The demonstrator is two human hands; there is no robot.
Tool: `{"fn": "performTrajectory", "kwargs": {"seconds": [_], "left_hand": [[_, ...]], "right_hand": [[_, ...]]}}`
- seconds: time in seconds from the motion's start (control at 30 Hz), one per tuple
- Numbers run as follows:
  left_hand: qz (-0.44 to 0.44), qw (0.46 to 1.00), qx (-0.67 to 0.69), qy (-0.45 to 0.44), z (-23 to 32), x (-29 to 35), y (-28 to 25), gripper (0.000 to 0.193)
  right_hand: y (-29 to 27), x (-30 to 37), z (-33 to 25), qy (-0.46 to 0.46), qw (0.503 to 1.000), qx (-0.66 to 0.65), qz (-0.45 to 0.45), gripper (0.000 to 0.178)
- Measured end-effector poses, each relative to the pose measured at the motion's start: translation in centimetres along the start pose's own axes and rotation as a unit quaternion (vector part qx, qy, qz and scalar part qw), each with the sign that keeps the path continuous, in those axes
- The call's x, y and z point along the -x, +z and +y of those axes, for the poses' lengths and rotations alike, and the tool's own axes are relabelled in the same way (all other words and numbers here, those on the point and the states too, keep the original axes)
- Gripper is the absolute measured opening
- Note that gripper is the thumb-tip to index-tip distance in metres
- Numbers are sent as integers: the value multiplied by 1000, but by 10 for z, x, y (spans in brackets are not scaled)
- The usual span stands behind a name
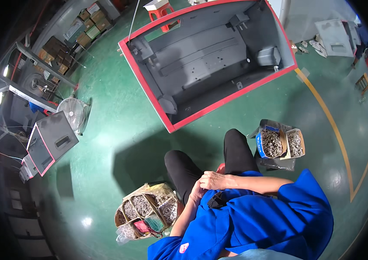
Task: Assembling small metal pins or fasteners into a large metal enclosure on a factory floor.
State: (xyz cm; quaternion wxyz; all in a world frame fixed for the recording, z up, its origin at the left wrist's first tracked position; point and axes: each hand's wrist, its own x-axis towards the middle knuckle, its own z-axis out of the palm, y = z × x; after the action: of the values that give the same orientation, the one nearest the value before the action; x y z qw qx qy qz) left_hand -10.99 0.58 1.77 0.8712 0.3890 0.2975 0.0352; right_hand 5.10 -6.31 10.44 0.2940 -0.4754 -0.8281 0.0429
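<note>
Over my lap my two hands meet. My right hand (213, 180) is closed, its fingers curled over the fingers of my left hand (198, 190), which also looks closed. Whatever lies between them is hidden. Beyond my knees hangs a grey metal cabinet (208, 56), tilted, its open side toward me and its rim red. By my left leg stands a divided carton (121, 214) with several compartments of small pale metal parts, plus a pink and a green item. Near my right knee sit two small open boxes (258, 145) of similar parts.
A thin line (133, 19) runs up from the cabinet's left corner. Behind it is a red stool (161, 12). At left stand a floor fan (72, 113) and another grey cabinet (56, 138). Stacked cartons (93, 19) line the far left. A yellow line (327, 115) marks the green floor.
</note>
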Motion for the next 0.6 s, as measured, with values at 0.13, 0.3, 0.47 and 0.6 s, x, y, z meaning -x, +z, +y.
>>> {"fn": "performTrajectory", "kwargs": {"seconds": [0.13,0.3,0.47,0.6], "left_hand": [[69,993,88,-44,26,7,28,20],[-11,996,83,-41,8,-3,7,22],[-57,990,-110,74,18,-1,22,21],[-109,994,-19,23,63,-7,54,21]], "right_hand": [[2,0,-1,13,1000,-20,18,11],[0,-1,-3,26,998,-28,45,13],[-21,-7,-4,81,982,-141,94,11],[-65,-15,-19,191,932,-291,100,14]]}}
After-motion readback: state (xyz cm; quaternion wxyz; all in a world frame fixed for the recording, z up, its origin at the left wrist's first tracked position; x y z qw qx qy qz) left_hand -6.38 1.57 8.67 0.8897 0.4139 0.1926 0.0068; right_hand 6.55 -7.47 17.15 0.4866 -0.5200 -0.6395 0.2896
